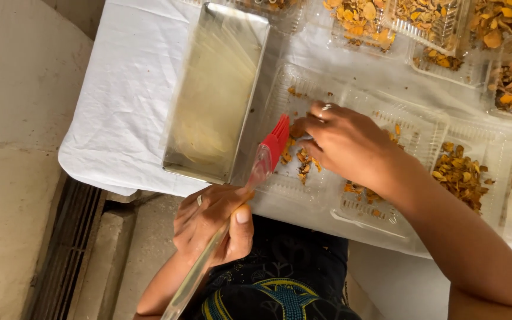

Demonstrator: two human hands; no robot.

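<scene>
Nearest the body, the left hand (208, 225) is wrapped around the clear handle of a pastry brush (250, 189), whose long axis runs up and right to red bristles at the near edge of an open clear tray (321, 195). Just right of the bristles, the right hand (345, 142) pinches orange dried pieces (300, 160) inside that tray. Left of the tray, a steel pan (214, 95) sits on the white-covered counter (125, 89).
</scene>
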